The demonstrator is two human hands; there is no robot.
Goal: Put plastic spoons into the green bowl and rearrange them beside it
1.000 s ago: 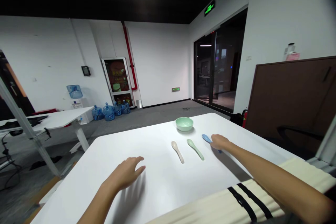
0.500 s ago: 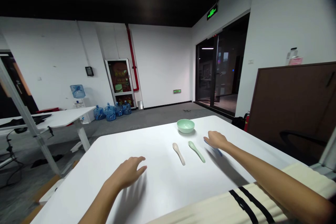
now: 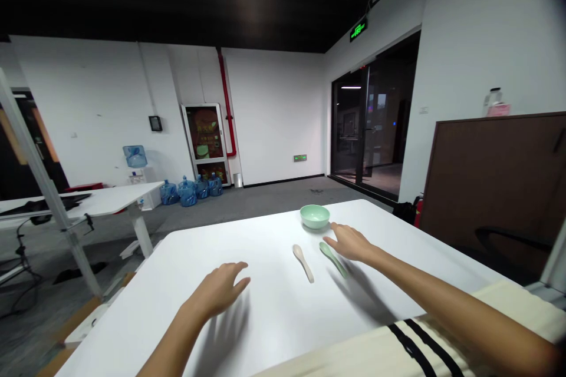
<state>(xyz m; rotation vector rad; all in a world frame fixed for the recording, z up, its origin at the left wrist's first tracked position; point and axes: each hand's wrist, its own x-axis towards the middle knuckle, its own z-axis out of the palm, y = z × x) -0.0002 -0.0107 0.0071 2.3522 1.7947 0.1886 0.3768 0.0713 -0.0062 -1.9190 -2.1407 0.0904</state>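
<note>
My left hand [image 3: 221,290] hovers over the left part of the white table [image 3: 265,318], thumb and fingers apart, holding nothing. My right hand [image 3: 351,241] is stretched out above the table, beside the bowl's right side, with thumb and index finger apart. Just below its thumb lies a light green spoon [image 3: 332,257]. To the left of that rests a beige spoon [image 3: 303,263], handle toward me. A mint green bowl [image 3: 315,218] stands upright near the table's far edge. The blue utensil is out of sight; the right hand may be covering it.
At the left stands another white table [image 3: 106,197] with a metal post [image 3: 48,182]. Several blue water jugs [image 3: 187,193] are on the floor near the far wall. A brown cabinet [image 3: 490,182] is on the right, with a chair armrest [image 3: 508,238] in front.
My right hand has moved left, from over the blue utensil to near the green spoon and bowl, and its thumb has spread. The left hand, bowl and two spoons stay put.
</note>
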